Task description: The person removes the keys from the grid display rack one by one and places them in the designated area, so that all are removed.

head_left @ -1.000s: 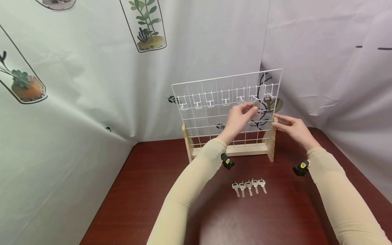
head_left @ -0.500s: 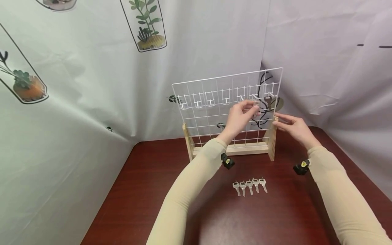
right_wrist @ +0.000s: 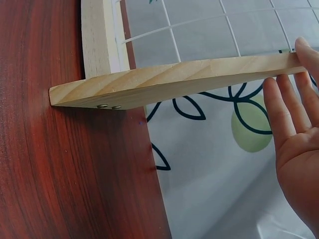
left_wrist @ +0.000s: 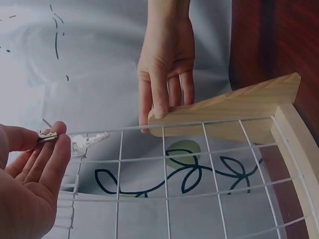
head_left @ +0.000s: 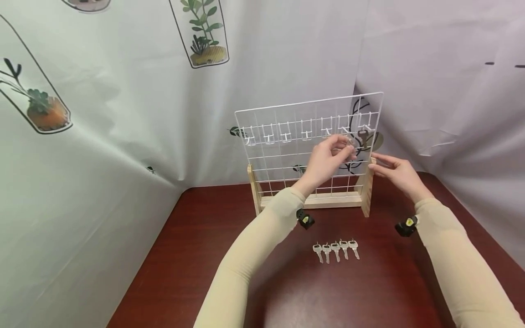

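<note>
My left hand [head_left: 326, 157] is raised in front of the upper right part of a white wire grid rack [head_left: 283, 157]. A small metal key [left_wrist: 47, 137] is pinched between its thumb and fingers, mostly covered by them. Several white hooks [head_left: 306, 135] line the grid's upper rows, and one key [head_left: 363, 137] hangs from the rightmost hook. At the rack's right side, my right hand [head_left: 399, 175] steadies the top of the wooden side post [right_wrist: 164, 82], thumb on one face and fingers on the other.
Several silver keys [head_left: 336, 250] with small rings lie in a row on the dark red table [head_left: 197, 255], in front of the rack. A pale curtain [head_left: 135, 109] with printed plants stands close behind and at the sides.
My left hand has shifted slightly right, away from the hook it was near, with the key still pinched. The right hand keeps its place on the post. The head view has moved slightly.
</note>
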Motion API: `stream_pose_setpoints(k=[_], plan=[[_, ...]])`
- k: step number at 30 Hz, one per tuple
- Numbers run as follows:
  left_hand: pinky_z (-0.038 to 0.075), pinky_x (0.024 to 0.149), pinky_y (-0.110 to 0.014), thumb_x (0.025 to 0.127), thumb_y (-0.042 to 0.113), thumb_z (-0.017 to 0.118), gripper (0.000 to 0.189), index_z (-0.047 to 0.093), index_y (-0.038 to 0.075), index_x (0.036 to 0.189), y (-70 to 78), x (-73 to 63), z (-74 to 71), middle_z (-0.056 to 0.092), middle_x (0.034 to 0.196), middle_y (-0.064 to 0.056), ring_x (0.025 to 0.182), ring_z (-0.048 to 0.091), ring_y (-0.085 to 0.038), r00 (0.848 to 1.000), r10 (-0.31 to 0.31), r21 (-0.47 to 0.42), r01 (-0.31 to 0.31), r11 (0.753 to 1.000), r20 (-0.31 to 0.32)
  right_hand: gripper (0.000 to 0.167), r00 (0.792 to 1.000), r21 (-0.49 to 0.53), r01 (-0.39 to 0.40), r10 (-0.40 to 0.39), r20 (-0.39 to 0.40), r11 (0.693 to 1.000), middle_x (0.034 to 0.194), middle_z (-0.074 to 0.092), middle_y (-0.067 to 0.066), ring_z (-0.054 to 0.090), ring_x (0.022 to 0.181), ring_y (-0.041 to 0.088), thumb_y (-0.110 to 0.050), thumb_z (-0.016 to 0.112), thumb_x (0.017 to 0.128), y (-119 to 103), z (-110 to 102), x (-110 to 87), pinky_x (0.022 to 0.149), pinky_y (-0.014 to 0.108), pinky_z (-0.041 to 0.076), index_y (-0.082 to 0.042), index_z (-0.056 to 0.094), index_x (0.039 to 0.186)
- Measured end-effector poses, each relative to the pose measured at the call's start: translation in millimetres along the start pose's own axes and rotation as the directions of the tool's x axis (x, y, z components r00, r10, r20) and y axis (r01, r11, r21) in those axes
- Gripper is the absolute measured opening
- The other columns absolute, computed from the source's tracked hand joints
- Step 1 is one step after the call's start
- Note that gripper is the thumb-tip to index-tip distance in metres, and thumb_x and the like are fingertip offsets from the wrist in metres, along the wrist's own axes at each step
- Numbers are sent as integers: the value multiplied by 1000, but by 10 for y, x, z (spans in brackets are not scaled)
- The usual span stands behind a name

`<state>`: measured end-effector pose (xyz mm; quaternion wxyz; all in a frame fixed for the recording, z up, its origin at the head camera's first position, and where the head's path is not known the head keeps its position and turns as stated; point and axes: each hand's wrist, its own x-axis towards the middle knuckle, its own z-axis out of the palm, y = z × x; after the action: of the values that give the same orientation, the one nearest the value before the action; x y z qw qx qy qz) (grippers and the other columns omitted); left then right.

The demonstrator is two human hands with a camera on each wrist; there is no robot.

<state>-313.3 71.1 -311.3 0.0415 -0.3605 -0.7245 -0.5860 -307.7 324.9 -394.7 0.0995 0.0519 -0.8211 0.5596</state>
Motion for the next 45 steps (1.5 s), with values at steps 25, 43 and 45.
stream_pose_setpoints(k=[25,43,45], plan=[[61,78,-37,99,11,65,23,62,-1,119,-213,-666,-511,73,98,-13,88,74,-31,997,-71,-119,71,990,1,67,999,33,39,-39,-1,999,104,65,-31,67,92,-8,-30,71,95,-16,5,1,83,15,54,2,45,148],[61,79,-35,100,5,60,19,57,-8,114,-514,-1181,-834,70,102,-28,91,74,-31,979,-204,-106,200,974,-29,65,999,15,31,-31,-12,999,105,66,-30,67,89,-8,-32,72,95,-10,15,-35,81,11,52,-4,48,149],[61,79,-35,100,5,61,18,58,-8,112,-540,-1232,-848,70,102,-29,90,74,-29,975,-219,-95,215,972,-34,65,999,31,38,-37,-9,999,106,65,-29,67,90,-8,-31,72,95,-14,26,-29,82,12,52,-2,47,149]])
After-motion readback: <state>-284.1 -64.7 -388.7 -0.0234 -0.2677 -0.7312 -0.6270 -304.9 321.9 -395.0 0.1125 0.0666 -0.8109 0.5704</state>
